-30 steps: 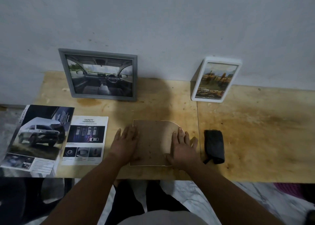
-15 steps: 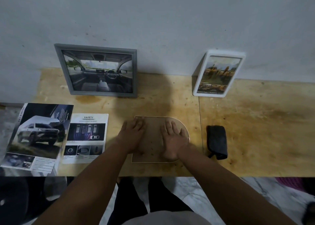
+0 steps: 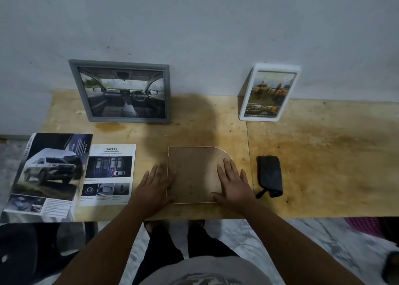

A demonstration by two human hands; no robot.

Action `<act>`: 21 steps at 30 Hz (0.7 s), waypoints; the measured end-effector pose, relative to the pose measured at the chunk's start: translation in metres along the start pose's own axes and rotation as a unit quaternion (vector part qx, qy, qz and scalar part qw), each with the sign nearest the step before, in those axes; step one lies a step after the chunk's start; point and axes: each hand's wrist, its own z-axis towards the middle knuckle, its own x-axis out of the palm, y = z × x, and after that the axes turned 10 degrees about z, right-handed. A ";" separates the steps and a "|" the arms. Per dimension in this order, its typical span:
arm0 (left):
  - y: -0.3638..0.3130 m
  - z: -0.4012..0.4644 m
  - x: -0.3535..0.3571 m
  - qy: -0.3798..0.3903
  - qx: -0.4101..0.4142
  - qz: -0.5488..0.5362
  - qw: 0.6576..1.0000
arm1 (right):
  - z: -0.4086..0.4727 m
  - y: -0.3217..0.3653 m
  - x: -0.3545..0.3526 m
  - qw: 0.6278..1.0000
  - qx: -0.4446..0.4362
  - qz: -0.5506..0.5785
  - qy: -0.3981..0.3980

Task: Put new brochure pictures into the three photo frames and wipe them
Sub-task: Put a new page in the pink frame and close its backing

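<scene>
A third photo frame (image 3: pixel 194 172) lies face down near the table's front edge, showing its brown backing board with one rounded corner. My left hand (image 3: pixel 156 186) rests flat at its left edge, fingers spread. My right hand (image 3: pixel 234 185) lies flat on its right side, thumb at the bottom edge. A grey frame (image 3: pixel 123 92) with a car-interior picture leans on the wall at the back left. A white frame (image 3: pixel 268 93) with a yellow-toned picture stands at the back right. A dark cloth (image 3: pixel 269 175) lies right of my right hand.
A car brochure (image 3: pixel 46 176) overhangs the wooden table's (image 3: pixel 323 155) left end, with a loose "SAFETY" page (image 3: pixel 109 174) beside it. A seam runs across the tabletop right of the face-down frame. Below are a marble floor and a pink basket (image 3: pixel 364 226).
Both hands slid outward from the middle of the backing board to its left and right edges. The frame stayed in place.
</scene>
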 end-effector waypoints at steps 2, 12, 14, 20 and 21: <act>-0.002 -0.001 0.000 -0.010 -0.017 -0.010 1.000 | 0.001 -0.003 0.004 1.000 -0.002 0.003 0.000; -0.008 0.000 0.003 0.011 -0.044 0.011 0.999 | 0.004 -0.002 0.002 1.000 0.005 0.029 0.010; -0.012 0.000 -0.008 0.018 -0.044 -0.012 0.999 | 0.005 0.000 -0.007 0.999 0.014 0.051 0.013; -0.037 -0.011 -0.045 -0.014 -0.012 -0.033 0.999 | 0.002 0.001 -0.038 0.966 0.049 0.195 -0.161; -0.041 -0.012 -0.046 -0.006 -0.007 -0.036 0.999 | 0.001 0.000 -0.037 0.949 0.092 0.238 -0.183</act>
